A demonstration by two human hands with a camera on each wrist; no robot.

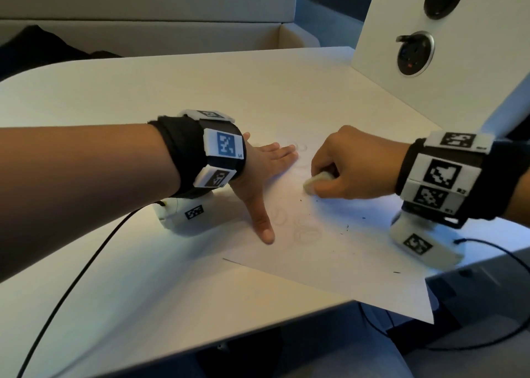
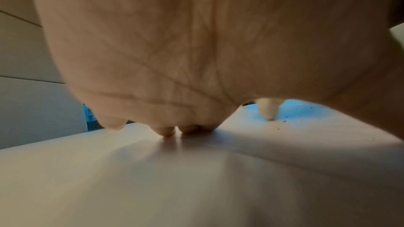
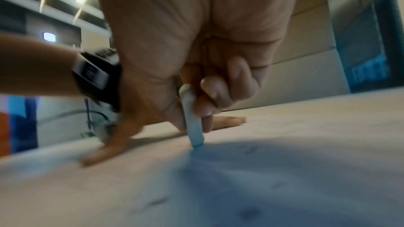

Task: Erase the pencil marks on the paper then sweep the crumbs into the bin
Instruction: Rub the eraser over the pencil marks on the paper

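A white sheet of paper (image 1: 329, 251) lies on the table with one corner hanging over the front edge. Faint pencil circles (image 1: 308, 233) show on it. My left hand (image 1: 263, 177) lies flat on the paper with fingers spread, thumb pointing toward me. My right hand (image 1: 338, 168) grips a white eraser (image 1: 315, 181) whose tip touches the paper. In the right wrist view the eraser (image 3: 192, 120) stands on end between thumb and fingers. Dark crumbs (image 1: 347, 227) lie scattered near my right wrist; the left wrist view shows the eraser (image 2: 268, 110) and crumbs (image 2: 284, 121) beyond my palm.
The pale table (image 1: 143, 96) has a rounded left edge and a front edge close to me. A white upright panel (image 1: 459, 48) with round sockets stands at the back right. Black cables (image 1: 71, 291) trail from both wrist cameras. No bin is in view.
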